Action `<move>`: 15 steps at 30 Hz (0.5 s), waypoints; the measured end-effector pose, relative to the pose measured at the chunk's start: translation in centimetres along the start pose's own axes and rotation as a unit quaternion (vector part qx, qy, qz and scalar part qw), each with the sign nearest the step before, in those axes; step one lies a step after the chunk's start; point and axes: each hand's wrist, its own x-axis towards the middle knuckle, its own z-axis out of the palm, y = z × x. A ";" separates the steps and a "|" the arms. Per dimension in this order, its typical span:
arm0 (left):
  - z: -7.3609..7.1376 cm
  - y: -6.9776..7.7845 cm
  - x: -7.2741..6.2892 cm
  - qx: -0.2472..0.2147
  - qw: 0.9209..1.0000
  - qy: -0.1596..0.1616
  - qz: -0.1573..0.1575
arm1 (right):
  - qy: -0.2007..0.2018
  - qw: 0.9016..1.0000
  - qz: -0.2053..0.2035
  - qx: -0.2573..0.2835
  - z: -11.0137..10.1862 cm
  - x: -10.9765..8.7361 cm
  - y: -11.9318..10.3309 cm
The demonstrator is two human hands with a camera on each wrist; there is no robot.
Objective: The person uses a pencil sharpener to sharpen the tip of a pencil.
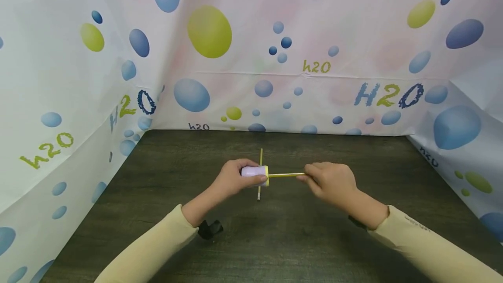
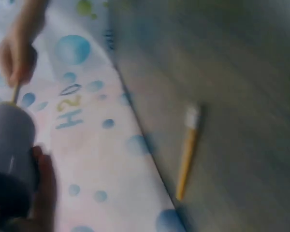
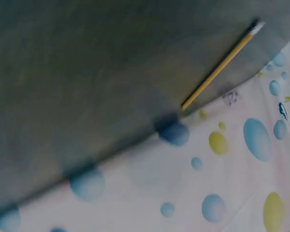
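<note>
My left hand point(image 1: 235, 177) grips a lavender, waisted pencil sharpener point(image 1: 253, 171) with a yellow rim at its right end. From that end a yellow pencil point(image 1: 286, 174) runs level to the right, its tip hidden inside. The fingers and thumb of my right hand point(image 1: 330, 181) pinch the pencil's far end. A second pencil point(image 1: 261, 156) lies on the table behind the sharpener, pointing away, its white end point(image 1: 258, 196) towards me. In the left wrist view, the sharpener point(image 2: 10, 140) and the right hand point(image 2: 18, 60) are blurred. Neither hand shows in the right wrist view.
The dark wooden table point(image 1: 314, 239) spreads under both arms. A white sheet point(image 1: 243, 64) printed with blue and green dots hangs behind and along both sides. A small black strap point(image 1: 210, 229) shows beside the left sleeve.
</note>
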 end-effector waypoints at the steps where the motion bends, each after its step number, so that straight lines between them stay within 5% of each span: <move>1: 0.2 -0.1 -0.2 0.033 0.998 0.014 0.048 | -0.057 0.996 0.036 0.050 -0.3 0.1 0.0; 2: 0.3 -0.3 -0.4 0.064 0.993 0.026 0.099 | -0.117 0.984 0.076 0.114 -0.5 0.2 0.0; 3: 0.5 -0.5 -0.5 0.102 0.982 0.037 0.157 | -0.176 0.959 0.115 0.190 -0.7 0.3 0.2; 5: 0.6 -1.2 -0.5 0.174 0.945 0.066 0.270 | -0.282 0.879 0.197 0.331 -1.0 0.7 0.7; 7: 0.7 -1.8 -0.3 0.218 0.907 0.092 0.347 | -0.353 0.799 0.250 0.419 -0.9 1.0 1.3; 8: 0.7 -2.0 -0.3 0.222 0.902 0.096 0.357 | -0.369 0.778 0.256 0.439 -0.7 1.1 1.6; 9: 0.7 -2.2 -0.2 0.217 0.905 0.096 0.353 | -0.377 0.774 0.256 0.440 -0.5 1.2 1.7; 10: 0.7 -2.4 -0.2 0.200 0.918 0.089 0.330 | -0.375 0.787 0.248 0.421 -0.5 1.2 1.7; 11: 0.6 -2.4 -0.2 0.176 0.937 0.078 0.292 | -0.362 0.814 0.231 0.390 -0.4 1.3 1.5; 13: 0.5 -2.2 -0.1 0.108 0.976 0.054 0.183 | -0.303 0.886 0.174 0.304 -0.3 1.2 1.0; 15: 0.2 -2.2 0.2 0.046 0.996 0.033 0.075 | -0.209 0.952 0.089 0.204 -0.1 0.9 0.6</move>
